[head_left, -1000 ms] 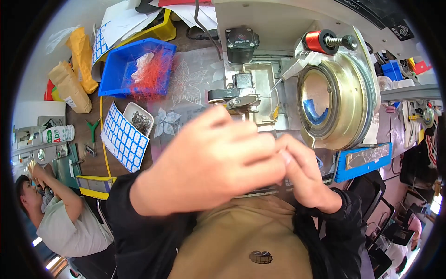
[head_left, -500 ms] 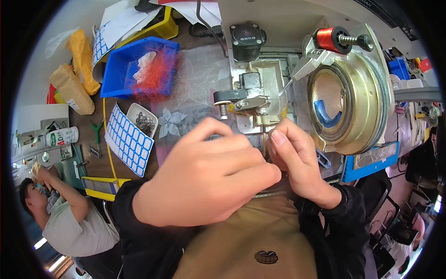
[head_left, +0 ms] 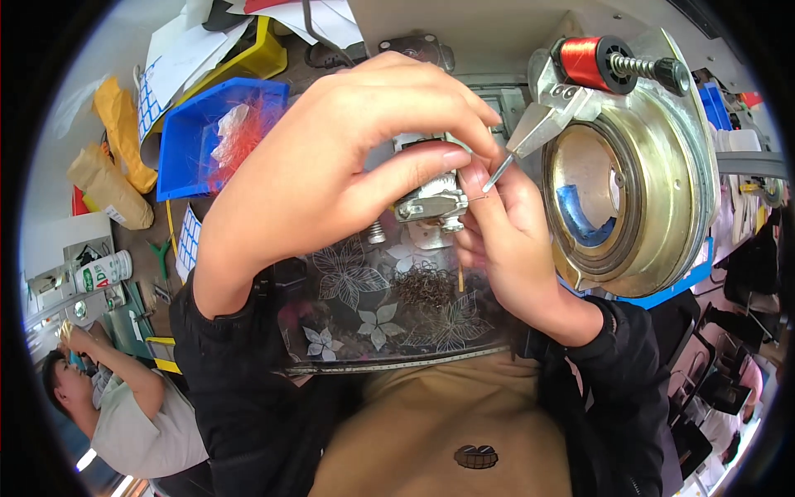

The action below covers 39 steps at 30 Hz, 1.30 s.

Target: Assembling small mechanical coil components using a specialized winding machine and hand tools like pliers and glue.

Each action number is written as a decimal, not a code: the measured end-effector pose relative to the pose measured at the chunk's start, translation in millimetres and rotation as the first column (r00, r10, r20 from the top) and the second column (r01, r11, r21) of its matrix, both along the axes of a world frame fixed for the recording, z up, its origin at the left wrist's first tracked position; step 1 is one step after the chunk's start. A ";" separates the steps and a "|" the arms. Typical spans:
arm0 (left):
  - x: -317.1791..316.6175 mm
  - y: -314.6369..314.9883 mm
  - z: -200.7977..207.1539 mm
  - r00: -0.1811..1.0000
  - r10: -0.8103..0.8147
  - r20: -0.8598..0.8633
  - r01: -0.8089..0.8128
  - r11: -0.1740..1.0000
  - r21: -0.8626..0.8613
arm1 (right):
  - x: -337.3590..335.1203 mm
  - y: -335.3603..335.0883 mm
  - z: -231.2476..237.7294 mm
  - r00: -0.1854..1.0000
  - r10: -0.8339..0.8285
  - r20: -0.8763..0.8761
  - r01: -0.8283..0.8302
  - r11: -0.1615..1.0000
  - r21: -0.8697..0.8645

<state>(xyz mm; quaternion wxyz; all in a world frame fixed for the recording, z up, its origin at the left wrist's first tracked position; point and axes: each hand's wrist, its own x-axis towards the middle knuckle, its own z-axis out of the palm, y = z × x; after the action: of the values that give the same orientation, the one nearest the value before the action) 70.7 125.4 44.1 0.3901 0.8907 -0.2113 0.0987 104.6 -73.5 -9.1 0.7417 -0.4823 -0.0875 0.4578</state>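
Observation:
My left hand [head_left: 356, 157] arches over a small metal clamp [head_left: 431, 205], its thumb and fingertips closed together by my right thumb. What they pinch is too small to make out. My right hand [head_left: 517, 248] is closed just right of the clamp, thumb upward and fingers curled; anything inside is hidden. Between the hands points the slim metal guide tip [head_left: 499, 171] of a winding machine, with a hair-thin strand near its end. A thin tan stick [head_left: 461, 277] hangs below the clamp beside my right fingers. The machine carries a red wire spool [head_left: 584, 65] above a brass-coloured ring [head_left: 654, 199].
A tangle of dark wire pieces [head_left: 426, 286] lies on the flower-patterned mat [head_left: 348, 277] near the front edge. At the left stands a blue bin [head_left: 186, 137] with red wire scraps. Paper packets [head_left: 112, 186] lie beyond it. A co-worker [head_left: 137, 406] sits at far left.
Both hands have moved up and away from me, to the clamp and guide tip. The left hand now covers part of the machine, and the wire tangle on the mat has come into sight.

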 end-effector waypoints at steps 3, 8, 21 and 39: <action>5.8 -2.0 -1.7 0.998 -0.068 0.009 0.068 0.997 -0.039 | -2.0 10.8 -0.5 0.956 -0.118 0.268 0.138 0.989 -0.058; 5.2 -6.5 7.5 0.999 -0.052 -0.008 0.052 0.998 0.032 | -1.2 10.8 -5.4 0.968 -0.134 0.214 0.124 0.991 0.057; 2.4 -9.3 8.0 1.000 -0.017 0.012 0.015 0.992 0.122 | -7.3 7.6 -2.2 0.983 -0.106 0.150 0.104 0.994 0.022; -93.3 -69.6 19.0 0.980 0.193 -0.055 -0.185 0.975 0.120 | -27.7 -59.3 7.1 0.383 0.310 0.870 -0.060 0.948 -0.311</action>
<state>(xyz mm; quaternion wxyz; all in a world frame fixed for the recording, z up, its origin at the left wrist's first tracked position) -22.6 55.8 63.1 0.3342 0.9304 -0.1178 0.0938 76.9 -132.8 -2.0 0.4565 -0.7215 -0.4771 0.2083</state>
